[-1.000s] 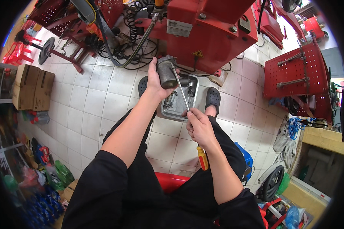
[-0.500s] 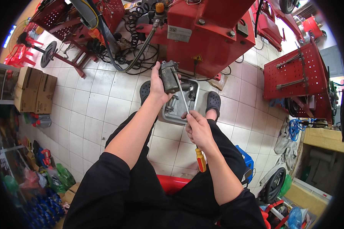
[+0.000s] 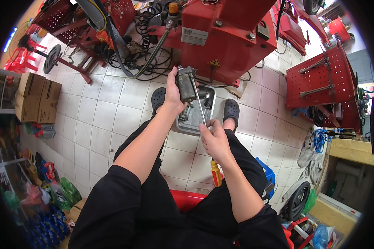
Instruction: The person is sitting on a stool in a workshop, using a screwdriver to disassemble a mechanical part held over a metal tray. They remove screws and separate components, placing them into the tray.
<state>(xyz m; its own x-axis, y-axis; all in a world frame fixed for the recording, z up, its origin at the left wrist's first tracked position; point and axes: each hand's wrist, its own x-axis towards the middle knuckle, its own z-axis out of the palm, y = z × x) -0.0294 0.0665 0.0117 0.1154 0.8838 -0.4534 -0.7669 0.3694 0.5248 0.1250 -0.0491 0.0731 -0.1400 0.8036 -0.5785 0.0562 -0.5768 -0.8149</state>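
Observation:
My left hand point(image 3: 173, 94) is wrapped round a grimy grey cylindrical metal motor point(image 3: 186, 88), holding it tilted above a grey tray point(image 3: 214, 108). A long screwdriver point(image 3: 216, 174) with a yellow and red handle is in my right hand point(image 3: 216, 140). The fingers grip it by its shaft, and the handle hangs below the hand. Its shaft runs up along the right side of the motor, with the tip close to the motor's upper end cap. Whether the tip sits on a screw is too small to tell. Several dark and silver metal parts lie in the tray.
A large red machine point(image 3: 224, 45) stands on the tiled floor beyond the tray, with black cables and hoses beside it. Cardboard boxes point(image 3: 37, 97) are stacked at left. A red perforated cart point(image 3: 322, 85) stands at right. My feet flank the tray.
The motor has shifted very slightly and turned a little in my left hand. My right hand and the screwdriver handle have moved slightly left.

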